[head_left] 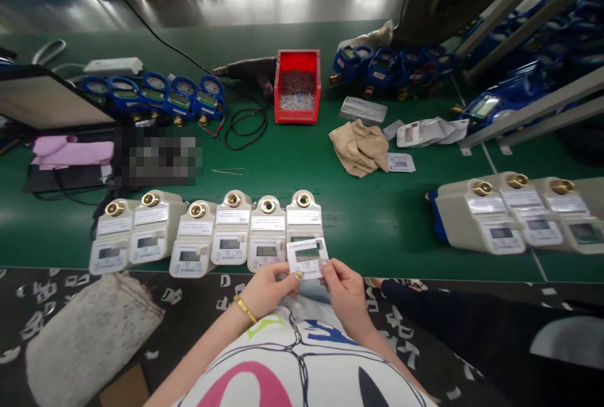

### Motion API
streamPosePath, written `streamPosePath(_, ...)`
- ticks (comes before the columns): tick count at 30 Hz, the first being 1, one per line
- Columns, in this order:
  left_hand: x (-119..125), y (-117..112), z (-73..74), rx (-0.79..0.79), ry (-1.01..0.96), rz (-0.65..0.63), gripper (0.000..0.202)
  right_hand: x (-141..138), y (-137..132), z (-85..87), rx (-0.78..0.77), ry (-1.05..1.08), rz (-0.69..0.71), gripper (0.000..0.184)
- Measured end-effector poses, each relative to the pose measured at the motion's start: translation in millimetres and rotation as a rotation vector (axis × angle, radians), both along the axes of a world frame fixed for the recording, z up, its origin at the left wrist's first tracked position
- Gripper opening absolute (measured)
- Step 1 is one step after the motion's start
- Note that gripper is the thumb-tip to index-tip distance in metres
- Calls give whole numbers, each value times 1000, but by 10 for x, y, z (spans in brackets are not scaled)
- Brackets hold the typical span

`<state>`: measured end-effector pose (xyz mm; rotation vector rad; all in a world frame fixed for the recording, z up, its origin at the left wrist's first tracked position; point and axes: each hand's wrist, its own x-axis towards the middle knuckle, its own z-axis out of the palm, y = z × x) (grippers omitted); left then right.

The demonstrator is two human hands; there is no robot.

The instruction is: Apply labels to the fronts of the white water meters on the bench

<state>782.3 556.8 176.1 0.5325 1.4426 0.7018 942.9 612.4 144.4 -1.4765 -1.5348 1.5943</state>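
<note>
Between my two hands is a white printed faceplate label (307, 267) with a window cut in it. My left hand (271, 287) pinches its left lower edge, and my right hand (343, 287) grips the right edge. Just behind the label stands a beige meter (304, 217) with a brass fitting on top; the label hides its lower front. To its left runs a row of similar meters, among them a beige meter (267, 224) with a grey display and printed label. Both hands are at the bench's front edge.
A red bin (297, 116) of small metal parts sits at the back, beside a dark power tool (250, 70). A tan cloth (359, 148), tweezers (228, 172) and blue meter bodies (182, 99) lie on the green bench. More beige meters (500, 215) stand right, near another person's dark sleeve (419, 306).
</note>
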Motion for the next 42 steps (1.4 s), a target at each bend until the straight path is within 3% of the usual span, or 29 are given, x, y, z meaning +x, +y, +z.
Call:
streamPosePath(4, 9, 45, -21, -66, 77, 101, 40, 13, 11, -26, -55, -19, -46, 42)
streamPosePath(8, 36, 83, 5, -62, 51, 83, 38, -21, 19, -69, -93, -1, -28, 42)
streamPosePath(17, 97, 152, -55, -161, 106, 209, 26, -49, 115, -196, -165, -38, 7, 40)
streamPosePath(42, 138, 235, -30, -251, 94, 266, 14, -51, 256, -159, -158, -203, 155, 39)
